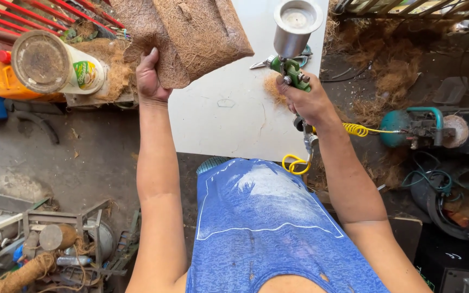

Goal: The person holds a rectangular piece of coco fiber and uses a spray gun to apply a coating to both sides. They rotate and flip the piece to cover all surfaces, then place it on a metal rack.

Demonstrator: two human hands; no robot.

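The left hand (152,78) is closed tight on the lower corner of a brown coir fibre mat (188,33), thumb up against its near face; the mat rises above and to the right of those fingers, lifted clear of the white board (229,119) that lies beyond and below. The right hand (308,100) is wrapped shut around the handle of a green spray gun (290,70), whose metal cup (297,24) stands directly above the knuckles. A coiled yellow air hose (362,130) runs from just under that fist toward a compressor (422,127) well off to the right. A plastic jug (55,64) lies left of the left hand.
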